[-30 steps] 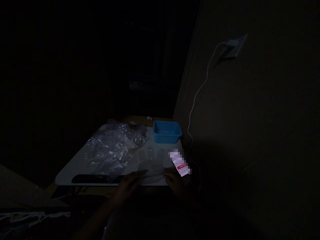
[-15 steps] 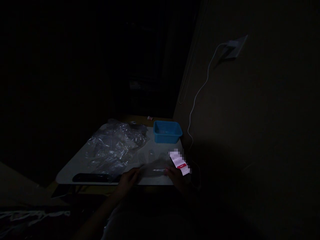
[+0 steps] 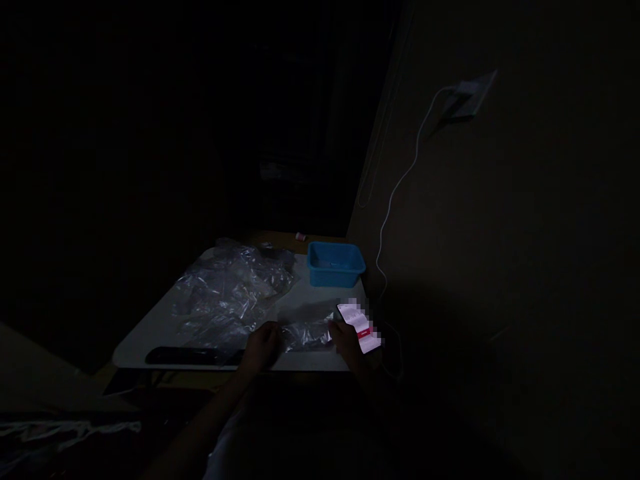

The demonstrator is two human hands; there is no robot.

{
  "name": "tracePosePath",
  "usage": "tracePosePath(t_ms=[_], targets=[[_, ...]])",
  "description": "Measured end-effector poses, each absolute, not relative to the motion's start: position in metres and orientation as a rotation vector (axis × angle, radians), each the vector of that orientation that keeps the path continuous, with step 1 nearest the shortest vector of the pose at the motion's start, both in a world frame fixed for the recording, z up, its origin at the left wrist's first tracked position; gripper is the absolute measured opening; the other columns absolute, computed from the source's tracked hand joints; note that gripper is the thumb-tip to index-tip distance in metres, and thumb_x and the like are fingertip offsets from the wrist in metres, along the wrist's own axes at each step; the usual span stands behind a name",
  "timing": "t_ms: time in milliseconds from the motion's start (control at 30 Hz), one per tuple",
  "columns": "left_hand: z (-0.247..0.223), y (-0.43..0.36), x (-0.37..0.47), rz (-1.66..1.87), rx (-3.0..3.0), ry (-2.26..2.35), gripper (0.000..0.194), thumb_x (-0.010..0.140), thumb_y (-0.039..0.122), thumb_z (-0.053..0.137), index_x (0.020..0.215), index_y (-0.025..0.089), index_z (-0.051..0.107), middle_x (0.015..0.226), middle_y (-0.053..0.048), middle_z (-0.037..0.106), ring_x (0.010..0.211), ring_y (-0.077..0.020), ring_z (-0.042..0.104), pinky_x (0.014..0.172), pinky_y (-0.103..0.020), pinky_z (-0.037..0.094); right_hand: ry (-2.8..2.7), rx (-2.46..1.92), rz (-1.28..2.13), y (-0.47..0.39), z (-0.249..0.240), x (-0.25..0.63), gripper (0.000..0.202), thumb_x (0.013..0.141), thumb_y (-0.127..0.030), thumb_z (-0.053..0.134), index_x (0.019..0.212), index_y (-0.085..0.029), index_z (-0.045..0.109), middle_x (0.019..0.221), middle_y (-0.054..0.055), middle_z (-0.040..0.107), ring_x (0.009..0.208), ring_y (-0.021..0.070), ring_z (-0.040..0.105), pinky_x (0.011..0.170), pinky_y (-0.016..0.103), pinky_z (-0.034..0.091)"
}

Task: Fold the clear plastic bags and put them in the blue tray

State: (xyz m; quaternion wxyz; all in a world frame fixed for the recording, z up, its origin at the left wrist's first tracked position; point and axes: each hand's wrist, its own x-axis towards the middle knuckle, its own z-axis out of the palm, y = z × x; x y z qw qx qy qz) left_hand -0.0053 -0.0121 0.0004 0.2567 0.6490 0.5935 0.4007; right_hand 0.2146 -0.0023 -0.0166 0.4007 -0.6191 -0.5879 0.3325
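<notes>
A clear plastic bag (image 3: pixel 307 335) is stretched between my two hands over the front of a small white table (image 3: pixel 313 361). My left hand (image 3: pixel 263 343) is closed on its left end, and my right hand (image 3: pixel 345 339) pinches the right end. Just beyond my right hand lies a lit phone (image 3: pixel 357 321), its screen white with a red band. To the left, a large heap of crumpled clear plastic (image 3: pixel 230 280) covers much of the tabletop. The room is very dark, so finger detail is faint.
A blue plastic basket (image 3: pixel 336 273) stands at the table's back right. A dark slot (image 3: pixel 183 356) runs along the front left edge. On the right wall, a white cable (image 3: pixel 387 213) hangs from a socket (image 3: pixel 470 97). A small red-and-white item (image 3: pixel 301 237) lies behind the table.
The plastic bag between my hands has been lowered and spread wider, catching more light. My left hand has turned and curled more tightly; my right hand has shifted slightly left and up.
</notes>
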Motion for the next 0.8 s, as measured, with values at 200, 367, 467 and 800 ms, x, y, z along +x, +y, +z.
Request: tracePosePath(t_ms=[200,367,467,800], targets=[[-0.007,-0.003,-0.004,1.053,1.695,1.614,0.034,0.072,0.044,0.036,0.071,0.018,0.058,0.07,-0.005,0.067,0.067,-0.0194,0.062,0.061,-0.029,0.048,-1.346,-1.558,0.958,-0.007,-0.026,0.217,0.037,0.06,-0.031,0.051,0.093,-0.017,0.057,0.067,0.001,0.063,0.051,0.0147,0.055,0.036,0.021,0.037],[-0.006,-0.007,-0.006,1.028,1.636,1.576,0.038,0.067,0.047,0.045,0.082,0.017,0.061,0.082,-0.007,0.068,0.077,-0.0212,0.063,0.065,-0.029,0.049,-1.296,-1.586,0.944,-0.005,-0.032,0.218,0.04,0.06,-0.029,0.05,0.096,-0.015,0.057,0.071,0.004,0.065,0.052,0.0164,0.057,0.038,0.023,0.04],[-0.005,-0.009,-0.005,0.989,1.614,1.624,0.032,0.067,0.043,0.043,0.074,0.017,0.061,0.073,-0.006,0.068,0.069,-0.0206,0.063,0.061,-0.029,0.048,-1.318,-1.579,0.9,-0.003,-0.036,0.219,0.037,0.061,-0.029,0.05,0.096,-0.017,0.058,0.072,0.003,0.065,0.054,0.0165,0.058,0.04,0.024,0.042],[-0.014,-0.008,-0.001,1.052,1.676,1.662,0.023,0.067,0.035,0.041,0.073,0.019,0.057,0.069,-0.003,0.067,0.065,-0.0171,0.063,0.06,-0.025,0.047,-1.271,-1.55,0.828,0.003,-0.041,0.217,0.032,0.057,-0.021,0.05,0.088,-0.018,0.058,0.066,0.0,0.063,0.062,0.0174,0.06,0.05,0.025,0.045]])
